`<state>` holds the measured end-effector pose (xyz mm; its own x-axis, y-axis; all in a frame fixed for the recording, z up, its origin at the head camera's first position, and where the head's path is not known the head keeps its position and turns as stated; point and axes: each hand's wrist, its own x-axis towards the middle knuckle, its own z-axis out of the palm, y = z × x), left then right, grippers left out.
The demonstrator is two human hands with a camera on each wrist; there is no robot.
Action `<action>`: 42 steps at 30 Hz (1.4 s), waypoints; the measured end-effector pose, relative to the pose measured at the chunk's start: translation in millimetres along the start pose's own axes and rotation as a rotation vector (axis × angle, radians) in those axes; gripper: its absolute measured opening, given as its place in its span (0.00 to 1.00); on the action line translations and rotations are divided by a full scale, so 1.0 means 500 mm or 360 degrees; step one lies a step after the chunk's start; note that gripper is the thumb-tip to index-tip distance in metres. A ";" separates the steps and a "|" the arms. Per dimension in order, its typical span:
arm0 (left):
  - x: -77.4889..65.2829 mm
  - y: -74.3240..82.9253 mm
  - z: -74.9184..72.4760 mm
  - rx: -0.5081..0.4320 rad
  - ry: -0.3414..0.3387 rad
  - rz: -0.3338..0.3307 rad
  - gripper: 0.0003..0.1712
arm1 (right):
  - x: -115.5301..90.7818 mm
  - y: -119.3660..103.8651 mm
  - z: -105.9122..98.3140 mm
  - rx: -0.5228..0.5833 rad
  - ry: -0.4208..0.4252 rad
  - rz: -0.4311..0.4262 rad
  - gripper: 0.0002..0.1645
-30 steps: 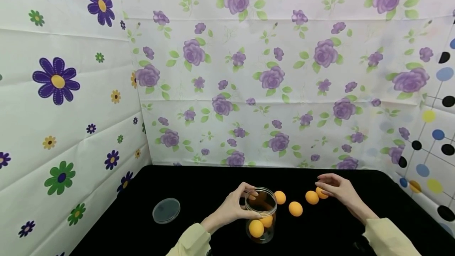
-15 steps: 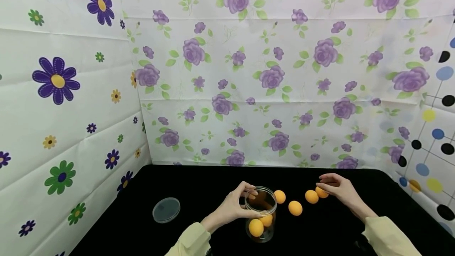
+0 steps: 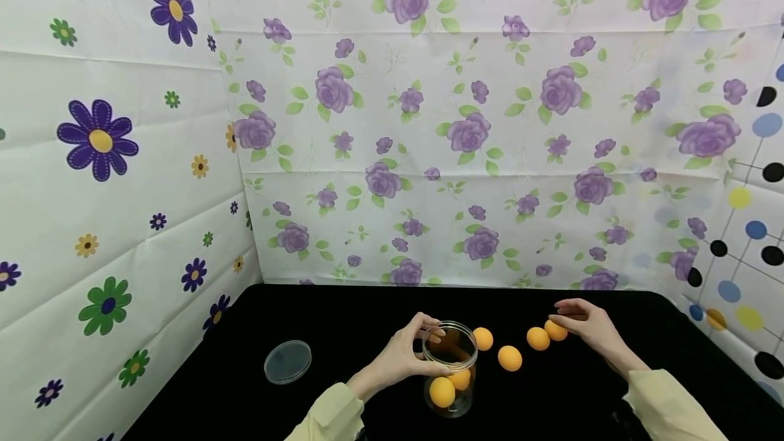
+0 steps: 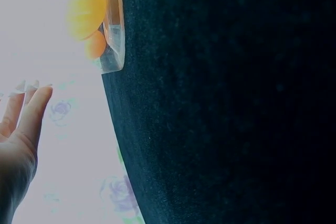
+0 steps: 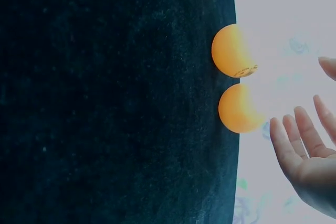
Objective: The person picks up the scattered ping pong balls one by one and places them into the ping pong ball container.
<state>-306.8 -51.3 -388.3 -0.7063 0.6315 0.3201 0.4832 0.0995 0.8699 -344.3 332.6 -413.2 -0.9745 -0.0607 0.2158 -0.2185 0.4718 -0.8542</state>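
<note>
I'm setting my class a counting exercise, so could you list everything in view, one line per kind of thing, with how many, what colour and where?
Jar: one, clear, upright on the table, lidless
Balls in the jar: two visible, orange, low inside
Loose balls: four, orange, on the table right of the jar
Round lid: one, clear, on the table left of the jar
Table: one, black, beneath these
Back sheet: one, white with purple roses, behind the table
Left sheet: one, white with multicoloured flowers
Right sheet: one, white with coloured dots
Left grip: one, bare, around the jar's upper part
Right grip: one, bare, by the rightmost ball
Sleeves: two, pale yellow, on both arms
</note>
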 end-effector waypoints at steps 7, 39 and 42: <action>0.008 -0.029 -0.002 0.0007 0.0012 0.0016 0.33 | 0.006 0.011 -0.004 -0.0027 0.0007 0.0018 0.31; 0.015 -0.071 0.002 0.0017 0.0043 -0.0021 0.34 | 0.009 0.040 0.001 0.0002 -0.0006 0.0118 0.32; 0.015 -0.072 0.002 0.0015 0.0044 -0.0016 0.34 | 0.009 0.041 0.002 -0.0005 -0.0004 0.0126 0.32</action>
<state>-328.9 -49.5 -417.8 -0.7251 0.6089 0.3216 0.4806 0.1131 0.8696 -353.0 340.9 -430.3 -0.9889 -0.0251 0.1464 -0.1405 0.4778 -0.8671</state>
